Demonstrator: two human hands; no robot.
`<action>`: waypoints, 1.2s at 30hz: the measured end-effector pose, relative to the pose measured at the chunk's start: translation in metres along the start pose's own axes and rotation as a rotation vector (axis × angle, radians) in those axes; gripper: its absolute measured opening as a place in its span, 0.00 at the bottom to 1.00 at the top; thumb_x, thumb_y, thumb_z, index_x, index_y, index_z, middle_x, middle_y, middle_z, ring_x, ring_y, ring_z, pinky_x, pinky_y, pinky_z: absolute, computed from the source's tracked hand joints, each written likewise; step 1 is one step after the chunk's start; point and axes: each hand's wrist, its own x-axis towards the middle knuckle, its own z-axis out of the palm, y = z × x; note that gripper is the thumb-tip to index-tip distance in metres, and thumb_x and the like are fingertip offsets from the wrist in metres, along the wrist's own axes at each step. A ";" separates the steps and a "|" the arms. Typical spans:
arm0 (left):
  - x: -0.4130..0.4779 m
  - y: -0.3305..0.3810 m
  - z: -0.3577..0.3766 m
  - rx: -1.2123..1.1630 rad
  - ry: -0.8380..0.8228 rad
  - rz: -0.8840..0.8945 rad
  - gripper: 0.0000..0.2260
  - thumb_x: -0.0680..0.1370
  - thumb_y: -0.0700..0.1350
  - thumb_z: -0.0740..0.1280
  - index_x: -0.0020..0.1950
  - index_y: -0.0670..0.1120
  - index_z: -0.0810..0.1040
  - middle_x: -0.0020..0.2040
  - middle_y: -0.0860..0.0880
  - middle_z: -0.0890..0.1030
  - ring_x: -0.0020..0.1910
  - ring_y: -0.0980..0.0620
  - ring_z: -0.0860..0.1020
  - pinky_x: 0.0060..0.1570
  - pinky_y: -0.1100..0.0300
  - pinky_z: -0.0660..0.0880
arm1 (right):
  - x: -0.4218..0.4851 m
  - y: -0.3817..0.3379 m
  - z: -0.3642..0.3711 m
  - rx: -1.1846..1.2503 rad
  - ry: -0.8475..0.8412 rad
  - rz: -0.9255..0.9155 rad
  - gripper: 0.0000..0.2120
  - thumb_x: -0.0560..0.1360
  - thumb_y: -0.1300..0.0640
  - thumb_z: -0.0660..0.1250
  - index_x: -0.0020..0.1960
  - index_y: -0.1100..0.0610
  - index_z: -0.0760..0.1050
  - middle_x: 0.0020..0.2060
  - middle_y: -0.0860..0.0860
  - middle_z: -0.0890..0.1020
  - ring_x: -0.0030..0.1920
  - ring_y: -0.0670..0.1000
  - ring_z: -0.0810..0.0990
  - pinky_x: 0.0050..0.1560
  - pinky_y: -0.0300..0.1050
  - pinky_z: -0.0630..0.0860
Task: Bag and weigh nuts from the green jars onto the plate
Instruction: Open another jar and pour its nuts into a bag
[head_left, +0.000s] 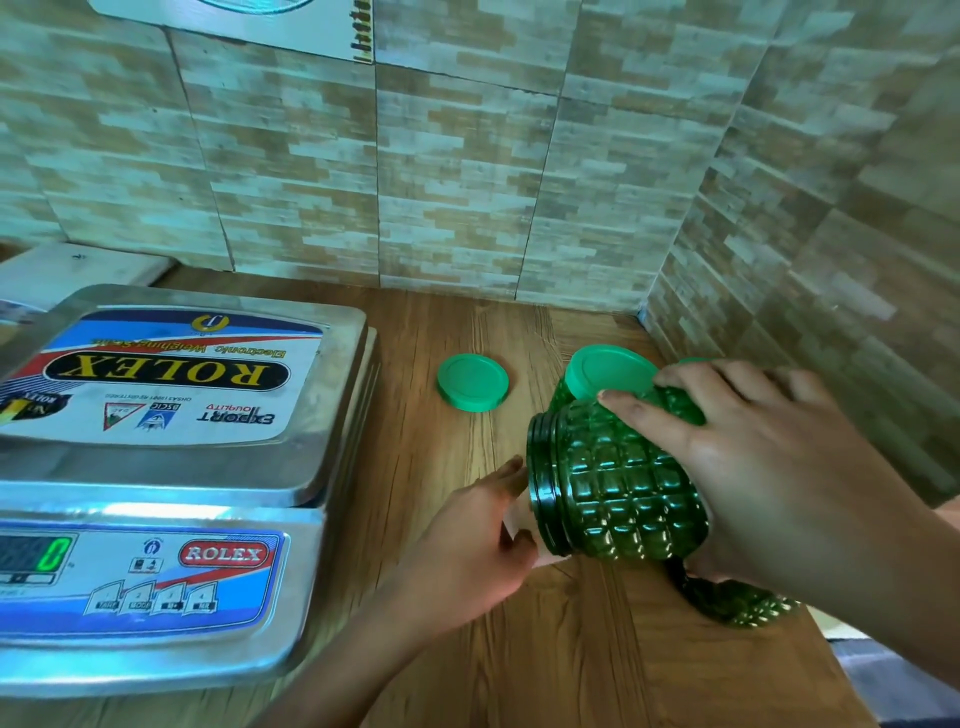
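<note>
A person's right hand (769, 478) grips a dark green, knobbly plastic jar (618, 483) at the four o'clock of the frame, fingers spread over its upper side and the thumb hidden beneath. The jar is lidless, lifted and tipped on its side, with its threaded mouth facing nine o'clock. The left hand (467, 551) comes in from six o'clock and cups that mouth, its thumb beside the upper rim and its fingers curled toward the lower rim. Something pale shows between them, too blurred to name, so whether the hand pinches anything cannot be told. A loose round light green lid (472, 383) lies flat on the brown wood-grain counter (571, 649), at the tipped jar's eleven o'clock and well apart from it. A second green jar with its lid on (610, 374) stands just behind the tipped jar at its twelve o'clock, partly covered by the right fingertips. A third dark green jar (737, 605) shows at its five o'clock, under the right wrist. At the frame's nine o'clock sits a stainless-steel electronic scale (156, 509) labelled ROLEX, its steel weighing plate (306, 457) bearing a printed sticker and its green display (52, 553) reading 0. A wall of beige brick-pattern tiles (467, 182) backs the counter.
</note>
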 end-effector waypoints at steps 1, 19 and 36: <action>0.000 -0.001 0.001 -0.002 0.000 -0.017 0.21 0.77 0.39 0.65 0.68 0.51 0.68 0.48 0.47 0.81 0.33 0.61 0.79 0.31 0.66 0.75 | 0.001 -0.001 -0.005 -0.005 -0.053 -0.010 0.63 0.32 0.41 0.79 0.68 0.47 0.69 0.54 0.57 0.78 0.52 0.61 0.77 0.48 0.60 0.72; -0.001 0.004 -0.004 -0.049 -0.010 -0.018 0.16 0.77 0.36 0.63 0.59 0.55 0.73 0.45 0.55 0.82 0.37 0.56 0.80 0.34 0.68 0.74 | 0.006 0.002 -0.014 -0.044 -0.166 -0.100 0.62 0.57 0.36 0.74 0.72 0.43 0.31 0.70 0.48 0.55 0.69 0.52 0.56 0.66 0.53 0.58; 0.002 -0.001 -0.006 -0.145 -0.004 -0.087 0.23 0.77 0.32 0.61 0.70 0.45 0.67 0.48 0.37 0.80 0.21 0.61 0.69 0.23 0.71 0.64 | 0.005 0.006 -0.010 0.036 -0.197 -0.081 0.63 0.56 0.34 0.75 0.72 0.41 0.31 0.70 0.47 0.55 0.70 0.52 0.55 0.67 0.52 0.57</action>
